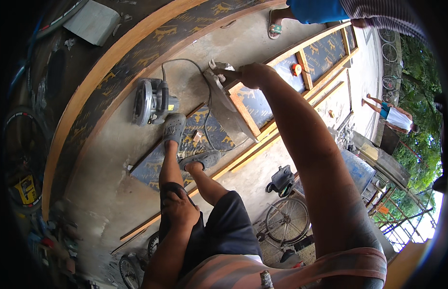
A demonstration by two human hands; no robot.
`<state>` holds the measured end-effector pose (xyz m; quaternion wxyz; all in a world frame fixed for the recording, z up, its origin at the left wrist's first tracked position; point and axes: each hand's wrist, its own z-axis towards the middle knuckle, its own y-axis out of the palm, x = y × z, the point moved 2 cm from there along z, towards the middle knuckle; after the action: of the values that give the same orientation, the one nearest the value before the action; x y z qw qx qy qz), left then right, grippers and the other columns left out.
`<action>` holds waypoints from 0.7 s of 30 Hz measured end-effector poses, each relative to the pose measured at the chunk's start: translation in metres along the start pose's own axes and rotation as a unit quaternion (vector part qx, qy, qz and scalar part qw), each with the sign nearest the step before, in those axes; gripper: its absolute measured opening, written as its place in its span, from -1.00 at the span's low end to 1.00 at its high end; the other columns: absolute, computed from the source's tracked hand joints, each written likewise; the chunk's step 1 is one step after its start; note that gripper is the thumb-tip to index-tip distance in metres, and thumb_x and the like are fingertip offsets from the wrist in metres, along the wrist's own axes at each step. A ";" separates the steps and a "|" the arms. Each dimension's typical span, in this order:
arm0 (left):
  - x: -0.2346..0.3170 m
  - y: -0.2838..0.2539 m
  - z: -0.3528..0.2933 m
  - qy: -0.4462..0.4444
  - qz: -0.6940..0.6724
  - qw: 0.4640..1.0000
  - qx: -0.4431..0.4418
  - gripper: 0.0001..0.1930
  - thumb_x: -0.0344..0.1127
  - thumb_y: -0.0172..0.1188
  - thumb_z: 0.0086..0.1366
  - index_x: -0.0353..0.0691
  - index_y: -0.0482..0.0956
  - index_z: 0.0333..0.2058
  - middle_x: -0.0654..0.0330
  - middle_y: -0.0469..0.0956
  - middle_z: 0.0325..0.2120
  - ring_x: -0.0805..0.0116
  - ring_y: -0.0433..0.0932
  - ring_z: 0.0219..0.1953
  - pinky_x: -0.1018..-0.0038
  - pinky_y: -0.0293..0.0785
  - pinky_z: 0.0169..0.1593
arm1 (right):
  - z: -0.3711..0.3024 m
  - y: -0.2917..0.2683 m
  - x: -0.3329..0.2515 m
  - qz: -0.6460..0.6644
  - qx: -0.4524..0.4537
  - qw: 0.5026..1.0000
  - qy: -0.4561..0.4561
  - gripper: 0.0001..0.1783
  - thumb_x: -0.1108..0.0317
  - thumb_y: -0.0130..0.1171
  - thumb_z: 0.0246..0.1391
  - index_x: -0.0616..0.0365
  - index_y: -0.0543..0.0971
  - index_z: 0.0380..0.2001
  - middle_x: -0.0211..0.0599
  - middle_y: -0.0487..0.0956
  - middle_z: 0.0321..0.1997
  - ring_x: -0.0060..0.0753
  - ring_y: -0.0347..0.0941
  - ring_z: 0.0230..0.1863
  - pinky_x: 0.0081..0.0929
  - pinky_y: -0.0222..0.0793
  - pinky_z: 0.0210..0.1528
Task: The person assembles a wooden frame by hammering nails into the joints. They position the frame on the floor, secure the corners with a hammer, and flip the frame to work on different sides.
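My right hand (258, 76) reaches forward at the end of a stretched arm. Its fingers are closed round the handle of what looks like a hammer (215, 71), its pale head pointing left. Beside that hand is the end of a long wooden frame (245, 115) backed with dark printed plywood. My left hand (180, 208) lies over my left knee, fingers bent loosely against the dark shorts, with no tool in it. In front of my feet a circular saw (152, 102) rests on the concrete, its cord curving toward the frame.
A loose dark plywood piece (152, 166) lies under my grey clogs. An orange tape measure (296, 70) sits on the frame. Curved timber-edged formwork (79, 113) runs along the left. A bicycle (286, 221) is at lower right. Another person's sandalled foot (274, 30) stands by the frame's far side.
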<state>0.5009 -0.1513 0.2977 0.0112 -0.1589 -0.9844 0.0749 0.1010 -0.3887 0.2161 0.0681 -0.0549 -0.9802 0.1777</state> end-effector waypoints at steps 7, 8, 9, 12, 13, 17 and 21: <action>-0.005 -0.004 0.002 0.004 -0.010 1.000 -0.003 -0.01 0.18 0.32 0.21 -0.25 0.15 0.45 -0.30 0.17 0.31 -0.39 0.34 0.26 -0.29 0.52 0.06 | -0.010 0.027 -0.004 0.087 0.135 0.987 -0.013 -0.57 0.23 -0.02 0.38 -0.09 0.48 0.27 0.06 0.68 0.01 0.12 0.63 0.10 0.03 0.56 0.09; -0.005 -0.006 0.002 0.004 -0.012 1.000 -0.002 -0.02 0.18 0.32 0.21 -0.25 0.15 0.45 -0.30 0.17 0.31 -0.39 0.34 0.26 -0.29 0.52 0.06 | -0.010 0.033 -0.006 0.024 0.117 0.992 -0.043 -0.51 0.33 0.03 0.32 -0.08 0.48 0.30 0.03 0.68 0.07 0.06 0.62 0.16 0.05 0.58 0.09; -0.005 -0.008 0.002 0.004 -0.013 1.000 -0.002 -0.02 0.18 0.31 0.21 -0.25 0.16 0.45 -0.30 0.17 0.31 -0.39 0.34 0.27 -0.29 0.52 0.06 | 0.000 0.037 -0.002 0.013 0.065 0.998 -0.018 -0.49 0.35 0.03 0.31 -0.10 0.48 0.31 0.02 0.68 0.07 0.05 0.63 0.16 0.05 0.58 0.10; 0.006 -0.016 0.003 0.004 0.015 1.000 0.009 -0.02 0.18 0.30 0.22 -0.25 0.16 0.45 -0.31 0.18 0.30 -0.40 0.33 0.28 -0.30 0.52 0.04 | 0.032 0.043 0.020 -0.019 0.006 1.000 0.007 -0.48 0.35 0.01 0.31 -0.12 0.46 0.33 -0.01 0.69 0.05 0.06 0.63 0.12 0.04 0.57 0.10; 0.006 -0.015 0.005 0.007 0.014 1.000 0.017 -0.03 0.18 0.30 0.22 -0.26 0.17 0.45 -0.31 0.18 0.30 -0.40 0.33 0.28 -0.31 0.53 0.03 | 0.038 0.043 0.028 -0.028 0.053 0.998 -0.029 -0.50 0.30 -0.02 0.34 -0.09 0.43 0.33 0.00 0.70 0.02 0.10 0.64 0.09 0.03 0.56 0.10; 0.001 -0.006 0.004 0.008 0.015 1.000 0.005 -0.03 0.18 0.30 0.22 -0.26 0.17 0.46 -0.33 0.18 0.31 -0.41 0.33 0.27 -0.32 0.53 0.02 | -0.015 0.031 0.000 0.122 0.119 0.985 0.042 -0.50 0.19 -0.14 0.42 -0.13 0.37 0.37 0.00 0.69 0.04 0.09 0.64 0.09 0.01 0.56 0.12; 0.003 -0.011 0.005 0.006 0.020 1.000 -0.004 -0.04 0.17 0.29 0.23 -0.26 0.17 0.46 -0.33 0.19 0.31 -0.42 0.34 0.26 -0.32 0.53 0.01 | -0.017 0.048 0.003 0.071 0.029 0.996 0.050 -0.53 0.25 -0.07 0.38 -0.10 0.46 0.31 -0.03 0.69 0.06 0.04 0.65 0.11 -0.02 0.57 0.14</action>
<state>0.4943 -0.1609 0.2943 0.0149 -0.1789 -0.9812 0.0704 0.1044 -0.3375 0.2153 0.1057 -0.1307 -0.9636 0.2080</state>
